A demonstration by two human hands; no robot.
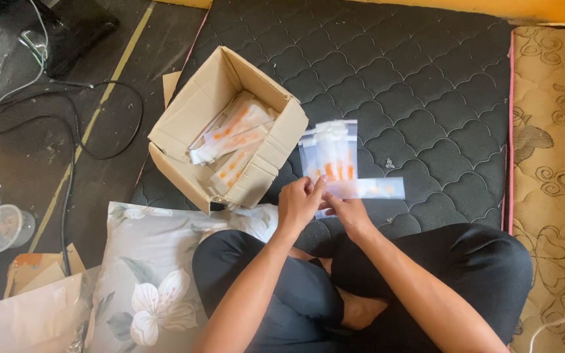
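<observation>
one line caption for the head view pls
Seated person's left hand and right hand handle clear sachets beside an open cardboard box on a quilted mattress.

One head-worn camera looks almost straight down from above the seated person's lap. It takes in the crossed legs at the bottom edge, the dark quilted mattress ahead, and the floor to the left, at arm's-length closeness.
</observation>
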